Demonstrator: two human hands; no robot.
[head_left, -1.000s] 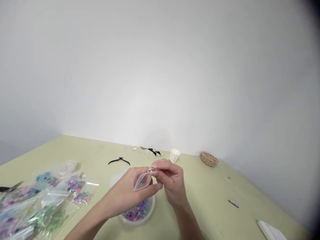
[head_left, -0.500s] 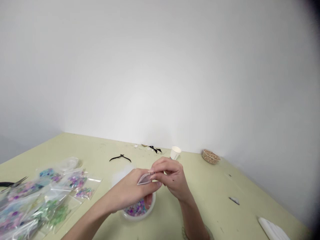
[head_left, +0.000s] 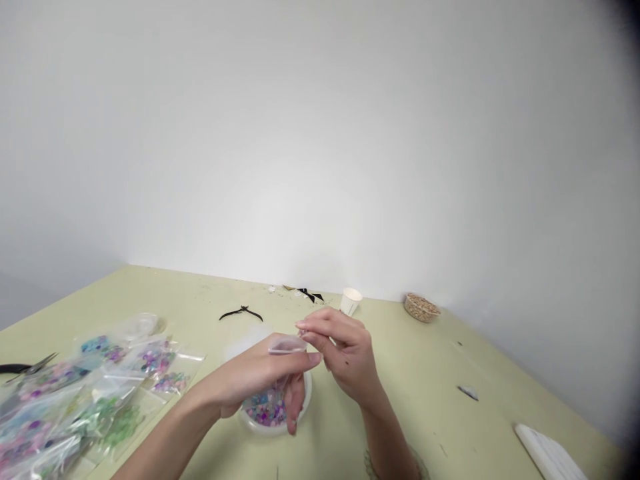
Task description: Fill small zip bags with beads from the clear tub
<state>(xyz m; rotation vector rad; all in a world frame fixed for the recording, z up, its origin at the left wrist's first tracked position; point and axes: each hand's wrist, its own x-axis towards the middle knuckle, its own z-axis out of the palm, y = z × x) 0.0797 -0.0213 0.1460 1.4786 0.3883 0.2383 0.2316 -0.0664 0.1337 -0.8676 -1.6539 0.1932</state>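
Note:
A small clear plastic bag (head_left: 287,345) is held in my left hand (head_left: 257,373), its mouth gaping above the thumb. Close beside that mouth is my right hand (head_left: 345,353), thumb and fingertips pinched together on a small shiny bead (head_left: 303,333), partly hidden. Below both hands sits a round white bowl (head_left: 270,431) with purple, pink and blue beads (head_left: 265,412) in it. My left fingers hang down over the bowl and cover part of it.
Several clear bags of coloured beads (head_left: 107,413) spread over the left, with pliers (head_left: 33,367) by them. Black-handled pliers (head_left: 243,311), a paper cup (head_left: 351,301) and a tub of brown bits (head_left: 421,308) stand farther back. A white object (head_left: 547,453) lies front right.
My right hand has lifted slightly from the bag's mouth. The bag and my left hand have tilted, the left fingers now hanging lower over the bowl.

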